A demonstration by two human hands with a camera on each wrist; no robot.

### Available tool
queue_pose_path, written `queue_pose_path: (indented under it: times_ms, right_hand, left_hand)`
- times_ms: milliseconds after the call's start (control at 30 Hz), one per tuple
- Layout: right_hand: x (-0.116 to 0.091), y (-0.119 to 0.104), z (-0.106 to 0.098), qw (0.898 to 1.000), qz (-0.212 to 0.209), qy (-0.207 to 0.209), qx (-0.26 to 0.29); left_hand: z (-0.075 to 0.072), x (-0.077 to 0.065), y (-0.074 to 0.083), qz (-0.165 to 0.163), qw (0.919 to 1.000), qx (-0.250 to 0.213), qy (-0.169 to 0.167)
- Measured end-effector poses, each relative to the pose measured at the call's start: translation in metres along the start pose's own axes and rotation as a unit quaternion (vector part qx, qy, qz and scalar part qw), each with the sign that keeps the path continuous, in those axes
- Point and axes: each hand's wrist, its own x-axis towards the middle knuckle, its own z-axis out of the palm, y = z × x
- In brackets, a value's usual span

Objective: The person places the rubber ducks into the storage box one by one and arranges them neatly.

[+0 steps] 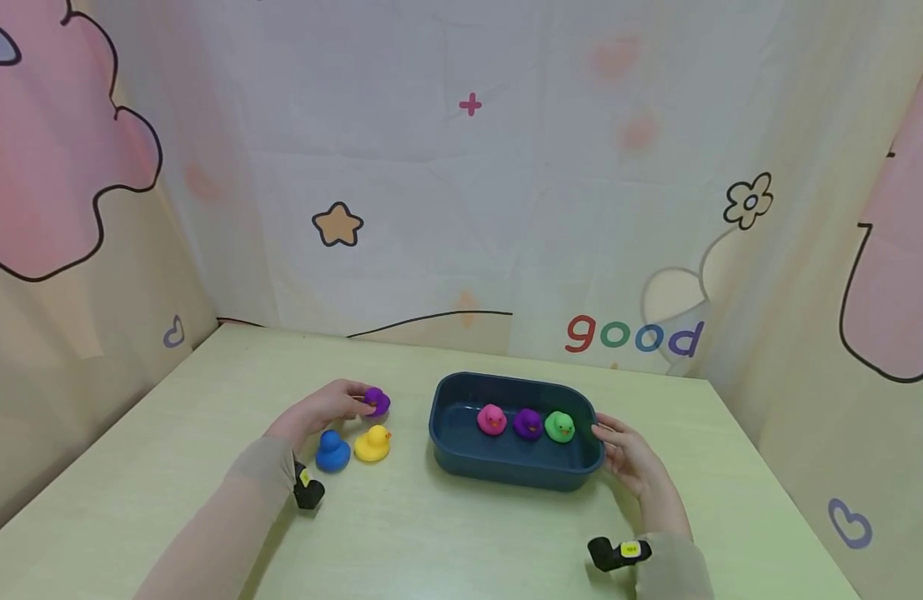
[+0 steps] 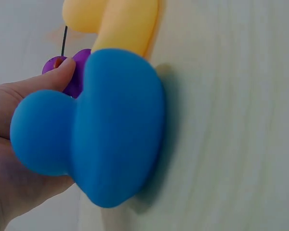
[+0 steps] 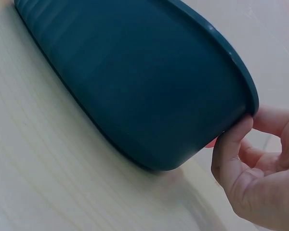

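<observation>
My left hand (image 1: 331,408) pinches a small purple rubber duck (image 1: 376,402) between thumb and fingers, left of a dark teal basin (image 1: 506,477). Nearer me stand a blue duck (image 1: 332,452) and a yellow duck (image 1: 372,444). The left wrist view has the blue duck (image 2: 120,130) large in front, partly hiding the hand and the purple duck (image 2: 80,72). At the basin's right end, my right hand (image 1: 632,458) holds the rim with its fingertips; the right wrist view shows bent fingers (image 3: 233,144) at that corner. Inside the basin sit a pink, a purple and a green duck (image 1: 559,427).
The pale wooden table (image 1: 461,542) ends at a printed cloth backdrop (image 1: 431,167), with cloth at both sides too. Black wrist cameras (image 1: 619,553) are strapped at both sleeves.
</observation>
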Motion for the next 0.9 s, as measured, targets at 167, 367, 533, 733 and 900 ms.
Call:
queue_pose_path:
  times_ms: [167,367,533,733,900]
  right_hand:
    - [0.0,0.0,0.0,1.0,0.0,0.001,-0.002]
    - [-0.001,-0.001,0.001,1.0,0.003,0.003,-0.001]
    - [-0.001,-0.001,0.002,1.0,0.004,0.007,-0.005]
    - [-0.001,-0.001,0.001,1.0,0.001,0.008,-0.006]
    - [0.0,0.0,0.001,1.0,0.0,0.008,-0.007]
  left_hand:
    - [-0.003,-0.003,0.002,0.003,0.9993,-0.036,-0.011]
    - [-0.008,-0.002,0.003,0.007,0.9944,-0.103,-0.022]
    - [-0.011,0.001,0.001,0.004,0.9895,-0.143,-0.02]
    - [-0.011,0.001,-0.004,0.02,0.9853,-0.168,-0.027]
    - [-0.012,0.0,-0.009,0.033,0.9812,-0.187,-0.033]
